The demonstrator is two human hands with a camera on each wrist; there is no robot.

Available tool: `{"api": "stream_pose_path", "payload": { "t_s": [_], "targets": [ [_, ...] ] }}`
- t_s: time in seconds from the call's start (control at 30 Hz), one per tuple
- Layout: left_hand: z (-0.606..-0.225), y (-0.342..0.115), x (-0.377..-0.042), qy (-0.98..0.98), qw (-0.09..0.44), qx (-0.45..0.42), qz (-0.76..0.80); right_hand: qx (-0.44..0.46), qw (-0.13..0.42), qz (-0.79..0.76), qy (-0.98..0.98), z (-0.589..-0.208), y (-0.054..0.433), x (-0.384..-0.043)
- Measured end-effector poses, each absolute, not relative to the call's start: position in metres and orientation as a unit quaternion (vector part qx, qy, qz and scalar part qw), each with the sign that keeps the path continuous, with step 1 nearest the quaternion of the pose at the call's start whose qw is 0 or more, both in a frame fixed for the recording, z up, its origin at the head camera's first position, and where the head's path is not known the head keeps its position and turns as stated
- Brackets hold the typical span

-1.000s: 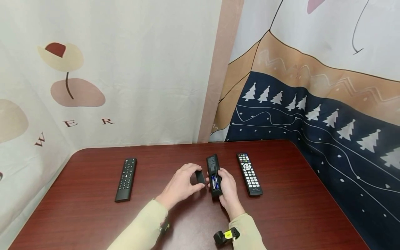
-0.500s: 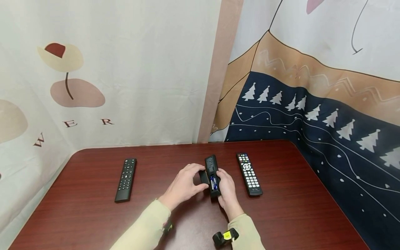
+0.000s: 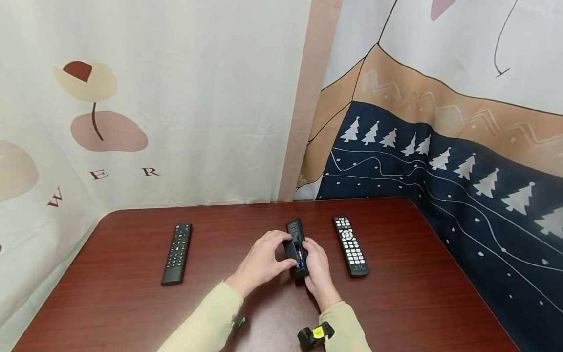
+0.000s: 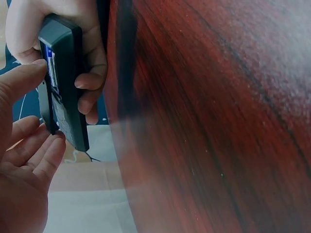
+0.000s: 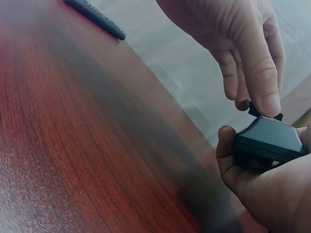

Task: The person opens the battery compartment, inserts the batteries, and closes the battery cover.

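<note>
My right hand (image 3: 318, 269) grips a black remote control (image 3: 295, 228) above the table, its back turned up. Blue batteries (image 4: 50, 64) show in the open compartment of the remote. Between thumb and fingertips, my left hand (image 3: 263, 261) pinches a black battery cover (image 3: 290, 250). In the left wrist view the cover (image 4: 45, 106) stands at a slant close along the compartment, thumb at one end and fingers at the other. The right wrist view shows the end of the remote (image 5: 272, 138) in the right hand (image 5: 272, 194), with the left thumb just over it.
On the dark red wooden table (image 3: 110, 303), a black remote with small buttons (image 3: 177, 254) lies at left. Another remote with white buttons (image 3: 351, 247) lies right of my hands. Printed curtains (image 3: 211, 122) hang behind the table.
My left hand has brought the battery cover rightward, from beside the remote to over its compartment. The right hand has shifted the remote slightly left.
</note>
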State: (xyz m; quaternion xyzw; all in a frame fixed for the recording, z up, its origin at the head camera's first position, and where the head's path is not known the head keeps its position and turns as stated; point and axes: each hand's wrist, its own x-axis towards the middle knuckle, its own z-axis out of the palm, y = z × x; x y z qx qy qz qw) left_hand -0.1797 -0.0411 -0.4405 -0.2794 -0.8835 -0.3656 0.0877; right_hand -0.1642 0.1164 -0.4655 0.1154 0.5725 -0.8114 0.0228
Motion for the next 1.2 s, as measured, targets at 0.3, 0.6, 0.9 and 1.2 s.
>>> {"api": "stream_pose_path", "payload": {
  "t_s": [0.3, 0.6, 0.9, 1.2],
  "targets": [
    [-0.4397, -0.037, -0.1779, -0.882, 0.094, -0.287, -0.362, 0.115, 0.021, -0.811, 0.573, -0.4649, 0.1149, -0.1645],
    [-0.4404, -0.0341, -0.1768, -0.882, 0.087, -0.287, -0.364, 0.122, 0.022, -0.809, 0.575, -0.4643, 0.1139, -0.1649],
    [-0.4416, -0.0327, -0.1751, -0.876, 0.091, -0.296, -0.371, 0.118, 0.024, -0.81, 0.574, -0.4664, 0.1146, -0.1678],
    [-0.4439, -0.032, -0.1734, -0.872, 0.096, -0.306, -0.369, 0.114, 0.025, -0.812, 0.571, -0.468, 0.1154, -0.1678]
  ]
}}
